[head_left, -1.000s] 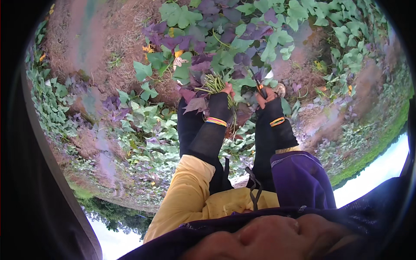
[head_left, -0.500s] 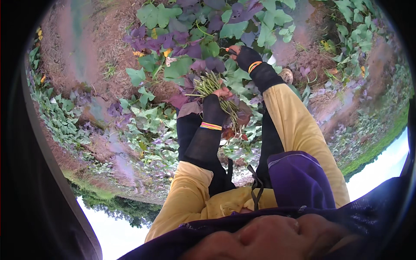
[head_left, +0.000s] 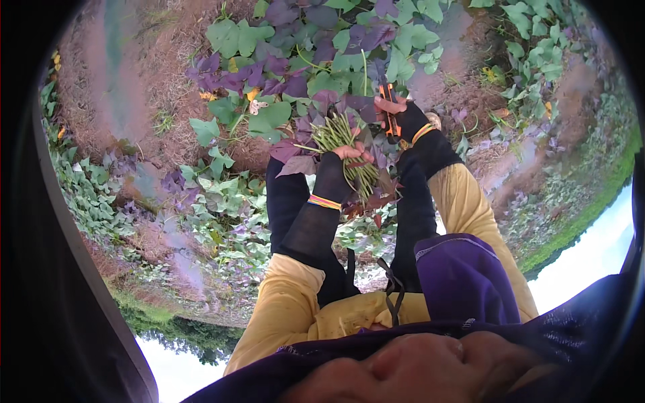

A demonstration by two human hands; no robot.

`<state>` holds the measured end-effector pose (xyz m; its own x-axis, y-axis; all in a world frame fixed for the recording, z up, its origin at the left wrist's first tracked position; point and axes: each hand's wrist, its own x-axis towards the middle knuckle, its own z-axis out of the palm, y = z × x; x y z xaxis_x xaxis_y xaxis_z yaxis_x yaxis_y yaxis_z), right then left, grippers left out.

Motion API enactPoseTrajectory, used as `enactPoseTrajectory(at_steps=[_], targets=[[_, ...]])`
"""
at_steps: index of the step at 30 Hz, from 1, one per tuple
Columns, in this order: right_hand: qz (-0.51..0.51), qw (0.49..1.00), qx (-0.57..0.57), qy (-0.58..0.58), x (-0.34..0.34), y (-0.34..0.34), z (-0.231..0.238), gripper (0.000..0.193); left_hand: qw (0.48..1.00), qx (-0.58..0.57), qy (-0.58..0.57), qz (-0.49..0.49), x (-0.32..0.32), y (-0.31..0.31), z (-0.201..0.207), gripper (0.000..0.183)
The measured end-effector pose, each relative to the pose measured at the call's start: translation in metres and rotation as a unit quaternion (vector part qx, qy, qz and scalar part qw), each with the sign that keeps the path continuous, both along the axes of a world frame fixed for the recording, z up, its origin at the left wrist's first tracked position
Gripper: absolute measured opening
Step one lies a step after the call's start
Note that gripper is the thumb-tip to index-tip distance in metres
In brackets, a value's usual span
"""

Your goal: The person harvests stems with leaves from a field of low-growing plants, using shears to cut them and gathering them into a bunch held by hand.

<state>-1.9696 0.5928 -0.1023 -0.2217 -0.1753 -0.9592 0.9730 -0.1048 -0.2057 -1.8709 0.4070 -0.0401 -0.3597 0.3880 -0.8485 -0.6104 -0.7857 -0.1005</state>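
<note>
My left hand (head_left: 351,153) is closed round a thick bunch of cut green stems (head_left: 332,132), their ends fanning up and to the left. Reddish-purple leaves (head_left: 369,205) hang from the bunch below that hand. To the right, my right hand (head_left: 391,111) grips a slim orange-and-black cutting tool (head_left: 389,127), held nearly upright; whether it is a knife or snips is not clear. A pale green stem (head_left: 365,72) stands up just left of the tool, beside a dark purple leaf (head_left: 361,107). Whether my right fingers also hold that stem cannot be made out.
Broad green leaves (head_left: 238,37) and purple leaves (head_left: 235,77) of low vines spread ahead of me. Brown soil with dry plant litter (head_left: 158,80) lies at the left. My dark-clad legs (head_left: 418,215) stand on either side below the bunch. A grassy strip (head_left: 578,221) edges the field at right.
My right hand has moved down and to the right, turning the tool upright into fuller view. A pale stem now shows beside it. My left hand keeps the bunch in nearly the same place.
</note>
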Motion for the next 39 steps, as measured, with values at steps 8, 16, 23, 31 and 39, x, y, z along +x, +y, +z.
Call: enactPoseTrajectory(at_steps=[8, 16, 23, 31, 39], targets=[[-0.064, 0.944, 0.134, 0.294, -0.046, -0.017, 0.063, 0.048, 0.999, 0.004, -0.026, -0.044, -0.044, 0.025, 0.021, 0.027], [0.306, 0.845, 0.052, 0.436, -0.034, -0.005, 0.098, 0.034, 0.999, 0.043, -0.005, 0.033, -0.066, 0.001, 0.022, 0.034], [0.351, 0.837, 0.046, 0.417, -0.009, -0.005, 0.092, 0.036, 0.994, -0.008, 0.064, 0.091, -0.067, 0.001, 0.021, 0.040], [0.137, 0.946, 0.146, 0.254, -0.045, -0.025, 0.106, 0.024, 0.998, 0.006, 0.059, 0.037, -0.062, -0.005, 0.012, 0.029], [-0.063, 0.980, -0.172, -0.076, -0.037, -0.037, 0.020, 0.018, 0.936, 0.183, 0.242, 0.181, -0.108, -0.023, 0.054, 0.040]])
